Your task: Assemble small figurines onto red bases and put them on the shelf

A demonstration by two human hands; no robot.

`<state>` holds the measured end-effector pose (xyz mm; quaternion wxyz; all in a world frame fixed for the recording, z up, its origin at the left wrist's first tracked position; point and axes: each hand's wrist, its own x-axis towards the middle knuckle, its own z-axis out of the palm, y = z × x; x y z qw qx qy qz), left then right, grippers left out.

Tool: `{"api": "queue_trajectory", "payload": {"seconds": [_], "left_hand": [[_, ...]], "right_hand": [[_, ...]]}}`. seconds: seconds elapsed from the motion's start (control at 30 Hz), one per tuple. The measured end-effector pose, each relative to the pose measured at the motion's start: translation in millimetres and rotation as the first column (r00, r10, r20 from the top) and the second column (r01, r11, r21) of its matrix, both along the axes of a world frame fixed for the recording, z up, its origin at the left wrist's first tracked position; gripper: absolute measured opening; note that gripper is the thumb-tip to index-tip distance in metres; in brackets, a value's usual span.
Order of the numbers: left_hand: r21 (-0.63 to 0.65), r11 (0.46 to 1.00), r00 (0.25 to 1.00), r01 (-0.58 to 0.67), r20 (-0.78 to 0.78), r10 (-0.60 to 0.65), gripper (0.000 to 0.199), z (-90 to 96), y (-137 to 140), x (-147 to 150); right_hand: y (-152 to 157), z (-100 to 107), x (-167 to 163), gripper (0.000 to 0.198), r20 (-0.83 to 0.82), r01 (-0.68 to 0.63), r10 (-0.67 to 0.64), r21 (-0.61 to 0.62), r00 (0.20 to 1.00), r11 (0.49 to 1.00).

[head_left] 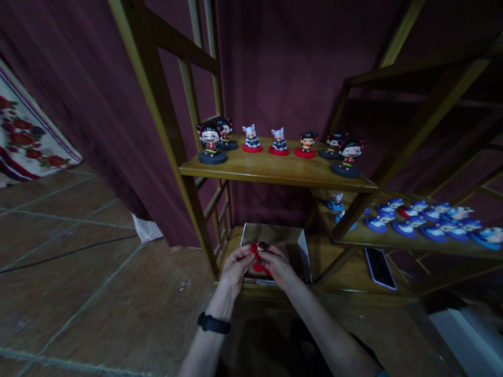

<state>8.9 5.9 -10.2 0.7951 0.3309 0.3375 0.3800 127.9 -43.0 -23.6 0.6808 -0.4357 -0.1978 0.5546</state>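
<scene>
Holding a red-based figurine (259,247) over the box (303,252).

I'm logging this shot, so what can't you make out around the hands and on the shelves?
In the head view:
Held figurine: partly covered by the left hand and right hand.
Box: part of its inside, behind both hands.
Lower-shelf figurines: faces blurred.
Rightmost figurine: cut off by the picture's edge.

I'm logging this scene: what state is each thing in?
Red-based figurine, held between left hand and right hand
Cardboard box, open
Smartphone, face up, screen dark
Upper-shelf figurines, upright
Blue-based figurines, standing, blurred
Black wristband, fastened
Maroon curtain, hanging
</scene>
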Motion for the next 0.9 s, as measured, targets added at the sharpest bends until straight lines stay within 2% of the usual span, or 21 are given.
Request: {"api": "queue_trajectory", "payload": {"seconds": [0.13, 0.33, 0.5, 0.7, 0.77, 0.9], "left_hand": [[-0.043, 0.999, 1.000, 0.005, 0.027, -0.003, 0.032, -0.4, 0.5, 1.5], [-0.148, 0.988, 0.999, -0.036, -0.011, 0.034, 0.028, -4.2, -11.3, 3.4], [-0.100, 0.993, 0.997, -0.064, -0.042, 0.060, 0.028, -7.8, -29.8, 1.1], [-0.060, 0.997, 0.997, -0.047, -0.061, 0.043, 0.036, 4.8, -72.4, -3.1], [-0.085, 0.995, 0.996, -0.060, -0.072, 0.054, 0.036, 7.6, -88.2, -7.5], [-0.128, 0.992, 0.998, 0.002, -0.067, -0.011, 0.036, 14.2, -114.6, -19.9]], "right_hand": [[1.6, -0.1, 0.9, 0.029, 0.021, 0.003, -0.003, 0.011, 1.000, 1.000], [-6.2, 1.9, -5.6, 0.031, 0.270, -0.013, 0.016, -0.012, 0.963, 1.000], [-19.1, -3.0, -12.7, 0.037, 0.295, -0.005, 0.010, -0.018, 0.956, 1.000], [-60.8, 2.0, -16.6, 0.034, 0.324, 0.062, -0.059, 0.000, 0.944, 0.998], [-79.9, 3.9, -21.5, 0.034, 0.281, 0.064, -0.057, -0.017, 0.958, 0.998], [-111.8, 6.1, -34.5, 0.035, 0.165, 0.024, -0.017, -0.039, 0.986, 0.999]]}}
